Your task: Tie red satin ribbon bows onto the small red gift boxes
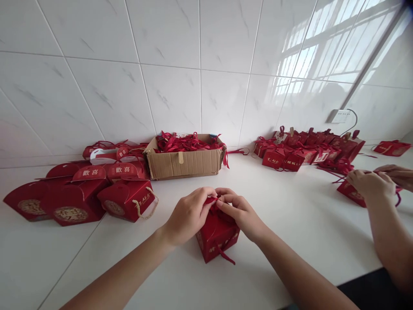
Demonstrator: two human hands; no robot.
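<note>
A small red gift box [217, 241] with gold lettering stands on the white table in front of me. From its near side hangs a dark red cord handle [226, 256]. Over the box top, my left hand [191, 214] pinches a red ribbon [211, 199] between thumb and fingers. My right hand [241, 212] pinches the same ribbon from the other side, its fingertips close to those of the left. The exact shape of the ribbon between the fingertips is partly hidden.
A cardboard box [185, 165] full of red ribbons stands by the tiled wall. Larger red boxes [75, 202] with rope handles are grouped at left. Several small red boxes [284, 159] stand at back right. At far right, another person's hands [371, 183] work on a red box [350, 192].
</note>
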